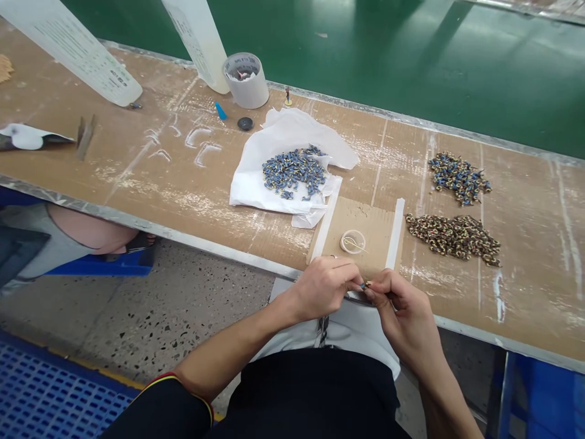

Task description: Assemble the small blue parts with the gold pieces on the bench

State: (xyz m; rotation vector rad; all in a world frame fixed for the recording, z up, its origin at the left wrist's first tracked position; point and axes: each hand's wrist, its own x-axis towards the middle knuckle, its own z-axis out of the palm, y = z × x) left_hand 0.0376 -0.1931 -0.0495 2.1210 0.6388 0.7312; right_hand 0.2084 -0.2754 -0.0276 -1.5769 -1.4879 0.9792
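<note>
**Both hands pinching at the bench's near edge**

Your left hand [328, 281] and right hand [406, 305] meet at the near edge of the bench [228, 225], fingertips closed on a small blue and yellow-brown piece [363, 286]; you cannot tell whether it is one part or two. Just beyond, a cardboard pad [351, 210] reaches that edge, with a round cup [342, 242] on it. Brown surface runs from the pad toward the far edge, between the white paper [256, 146] under the blue pieces [292, 171] on your left and two piles on your right: blue-and-brown [458, 177] nearer the far edge, brown [457, 238] nearer you. A tape roll [253, 91] stands at the far edge, with a green surface [365, 67] past it. Scuffs and pale streaks mark the bench. Speckled floor [219, 299] shows below the near edge; another person [91, 225] is there farther left.
</note>
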